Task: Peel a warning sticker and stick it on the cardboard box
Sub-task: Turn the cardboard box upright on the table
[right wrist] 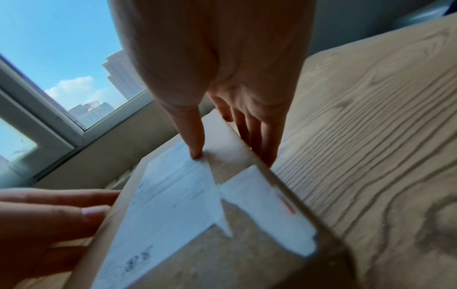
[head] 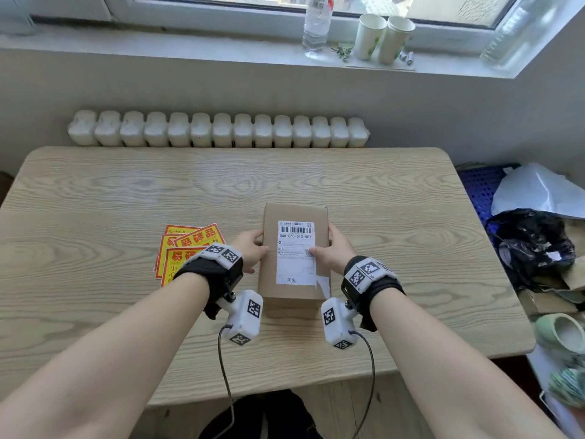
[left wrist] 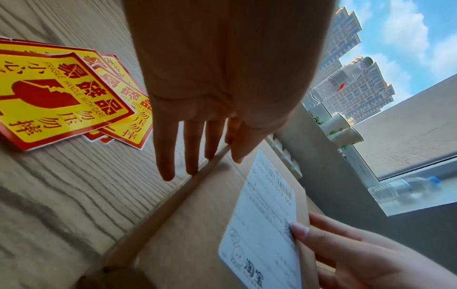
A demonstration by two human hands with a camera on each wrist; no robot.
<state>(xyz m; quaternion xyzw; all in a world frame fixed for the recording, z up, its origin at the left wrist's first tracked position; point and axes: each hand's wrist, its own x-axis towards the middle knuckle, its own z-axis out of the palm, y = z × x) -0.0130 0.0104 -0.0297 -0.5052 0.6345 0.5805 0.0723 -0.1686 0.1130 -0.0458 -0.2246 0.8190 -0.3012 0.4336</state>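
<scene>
Head view | both hands [head: 253, 248] [head: 335, 250] clasp cardboard box [head: 294, 289] sides | thumbs on top

warning stickers [left wrist: 61, 97] "FRAGILE HANDLE WITH CARE", shipping label [head: 296, 251] "060-060-D13-001"

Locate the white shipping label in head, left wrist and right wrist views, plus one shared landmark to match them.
Head: shipping label centre frame, on top of the cardboard box.
Left wrist: shipping label lower right of centre, running to the bottom edge.
Right wrist: shipping label lower centre-left, blurred.
Shared landmark: the right hand thumb resting on the label's edge.
</scene>
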